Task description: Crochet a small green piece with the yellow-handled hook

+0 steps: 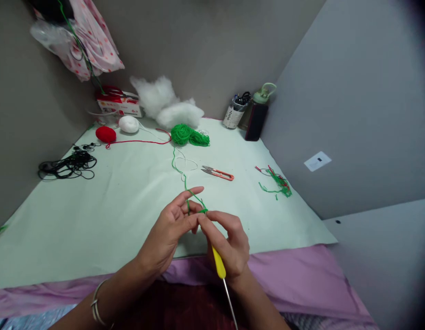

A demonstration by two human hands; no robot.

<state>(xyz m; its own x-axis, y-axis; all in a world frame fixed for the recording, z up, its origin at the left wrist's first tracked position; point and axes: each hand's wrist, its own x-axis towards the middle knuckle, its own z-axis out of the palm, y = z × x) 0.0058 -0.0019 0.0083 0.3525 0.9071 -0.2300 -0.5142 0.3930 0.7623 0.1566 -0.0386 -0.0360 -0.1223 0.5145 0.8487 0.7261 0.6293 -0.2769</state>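
Between my fingertips is a small piece of green crochet (203, 211). My left hand (176, 220) pinches it, index finger stretched out with the green yarn running over it. A crochet hook (218, 262) with a yellow grip is in my right hand (229, 243), its metal shaft pointing down toward me and its tip at the green piece, partly hidden by the fingers. From my left hand the strand leads back to a ball of green yarn (181, 134) on the table. Orange-handled thread snips (217, 173) lie just beyond my hands.
Red yarn (106, 134), white yarn (128, 124) and black cord (70, 165) lie at left. Behind are white stuffing (160, 101) and a box (119, 106). A pen holder (233, 114), a bottle (261, 96) and a phone (256, 121) stand back right, yarn scraps (279, 182) nearer. Partitions enclose the table.
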